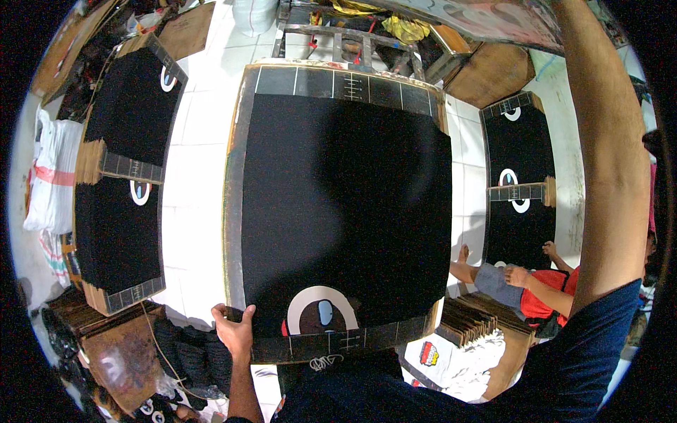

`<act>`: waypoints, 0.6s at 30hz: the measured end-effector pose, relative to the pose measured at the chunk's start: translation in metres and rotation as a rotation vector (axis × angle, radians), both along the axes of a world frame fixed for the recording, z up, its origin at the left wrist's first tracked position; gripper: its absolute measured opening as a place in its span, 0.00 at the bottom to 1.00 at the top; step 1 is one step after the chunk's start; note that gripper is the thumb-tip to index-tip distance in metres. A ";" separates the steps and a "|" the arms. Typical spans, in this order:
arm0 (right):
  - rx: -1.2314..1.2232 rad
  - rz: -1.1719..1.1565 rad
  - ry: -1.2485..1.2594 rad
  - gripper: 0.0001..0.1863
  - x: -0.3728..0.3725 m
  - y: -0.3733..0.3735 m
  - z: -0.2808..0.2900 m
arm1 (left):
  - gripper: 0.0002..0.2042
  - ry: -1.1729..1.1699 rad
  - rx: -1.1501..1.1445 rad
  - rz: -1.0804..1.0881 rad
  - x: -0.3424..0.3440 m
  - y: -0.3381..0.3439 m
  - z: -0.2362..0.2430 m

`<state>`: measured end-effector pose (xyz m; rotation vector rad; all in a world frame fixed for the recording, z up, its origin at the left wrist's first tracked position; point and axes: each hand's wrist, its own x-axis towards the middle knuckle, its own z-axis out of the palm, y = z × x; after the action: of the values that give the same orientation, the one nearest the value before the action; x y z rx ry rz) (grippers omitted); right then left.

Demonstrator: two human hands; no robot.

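A large board point(238, 204) lies in front of me with a black cloth panel point(352, 204) spread over it. Dark strips marked with white lines cross its far and near ends. On the cloth's near edge is a printed eye point(326, 311), a cream ring with a brown centre and a light blue oval. My left hand point(234, 328) grips the board's near left corner, thumb on top and the other fingers curled at the edge. My right forearm point(608, 141) is raised along the right side and leaves the picture at the top, so that hand is out of sight.
Stacked boards with black cloth point(116, 233) stand on the left, and more cloth-covered boards point(518, 151) on the right. A seated person in red point(546, 292) is at the right. A metal rack point(345, 46) is beyond the board; a white bundle point(53, 176) lies far left.
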<state>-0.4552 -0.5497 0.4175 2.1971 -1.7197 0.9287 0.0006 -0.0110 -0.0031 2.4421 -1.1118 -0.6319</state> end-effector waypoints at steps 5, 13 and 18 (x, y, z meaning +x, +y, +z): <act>0.086 -0.084 0.014 0.37 0.008 0.007 0.008 | 0.34 0.060 -0.110 -0.035 -0.004 0.000 -0.032; 0.220 -0.294 0.002 0.42 0.021 0.069 -0.019 | 0.40 -0.140 -0.199 -0.200 -0.025 -0.058 -0.001; -0.113 -0.243 0.202 0.44 0.021 0.128 -0.120 | 0.42 0.711 -0.557 -0.337 -0.110 -0.225 0.099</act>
<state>-0.4345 -0.4219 0.2976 1.8877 -1.7426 0.7003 -0.1089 -0.2359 0.0963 1.3978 -1.1757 -1.0192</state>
